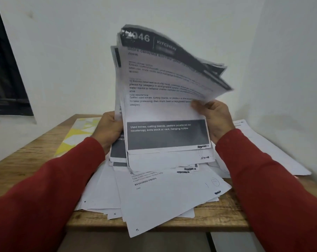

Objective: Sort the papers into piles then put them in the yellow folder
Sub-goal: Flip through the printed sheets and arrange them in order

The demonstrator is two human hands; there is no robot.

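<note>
we hold a thick sheaf of printed papers (165, 110) upright over a wooden table (217, 213), both arms in red sleeves (263, 179). our left hand (109, 130) grips the sheaf's left edge, fingers curled round it, while our right hand (213, 115) pinches the right edge, thumb on the front sheet. the sheets are thin white office paper, limp and slightly creased, their upper halves curling over toward the right in a fan of dark-banded corners. the front page carries a black header reading "kitchen" beside a partly smudged number ending in "46"; lower down we read "task description", "gather used knives, cutting boards" and, in white on a grey box, "used knives, cutting boards, peelers (scattered on countertop), knife block or rack, hanging holder".

beneath the sheaf a loose heap of paper (163, 197) sprawls across the table's near edge, one corner hanging over it (the words "required props" and "nan" show on its top sheet). the yellow folder (75, 137), glossy with pale angular patches, lies flat at the table's far left, partly behind our left hand. another flat stack of white sheets (274, 157) rests at the far right against a plain white wall (190, 19). the tabletop shows a warm, knotty wood grain.
</note>
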